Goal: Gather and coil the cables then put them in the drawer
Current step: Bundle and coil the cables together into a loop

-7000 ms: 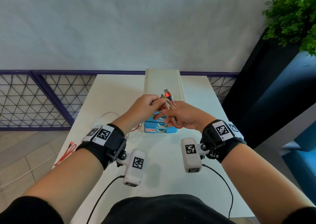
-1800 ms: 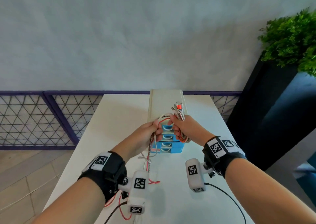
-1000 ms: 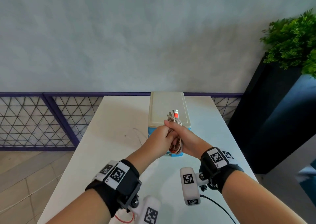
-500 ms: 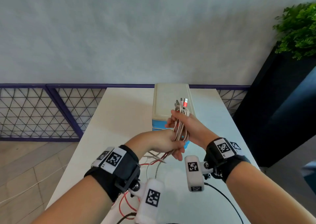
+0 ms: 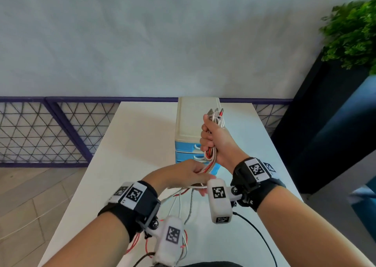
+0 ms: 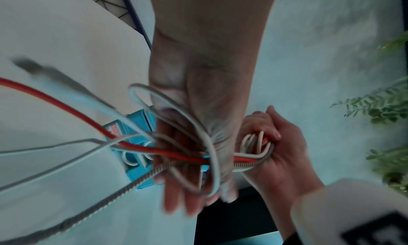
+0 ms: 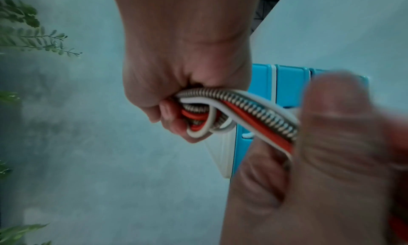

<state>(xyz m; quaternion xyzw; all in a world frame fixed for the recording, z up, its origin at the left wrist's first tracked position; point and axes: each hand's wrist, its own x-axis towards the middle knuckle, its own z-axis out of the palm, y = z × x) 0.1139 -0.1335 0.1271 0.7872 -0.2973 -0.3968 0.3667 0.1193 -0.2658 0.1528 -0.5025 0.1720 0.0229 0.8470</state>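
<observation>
My right hand (image 5: 218,139) grips a coil of cables (image 5: 211,154), red, white and braided, upright in front of the drawer unit (image 5: 193,120). Their plugs (image 5: 216,112) stick out above the fist. From the coil the strands run down into my left hand (image 5: 181,175), which holds them just below and nearer to me. In the left wrist view the cables (image 6: 167,153) cross the left palm, whose fingers (image 6: 176,201) are blurred. The right wrist view shows the right hand (image 7: 176,65) closed round the looped cables (image 7: 243,109). The loose tails (image 5: 180,201) trail over the white table (image 5: 132,144).
The unit's blue drawers (image 5: 185,147) are closed and face me. A purple mesh fence (image 5: 50,132) runs behind and left of the table. A dark planter (image 5: 325,124) with a green plant (image 5: 354,32) stands close on the right. A black wire (image 5: 254,230) hangs from my right wrist.
My left hand has slid down the strands, away from the coil and toward me. The right hand still grips the coil, now held more upright.
</observation>
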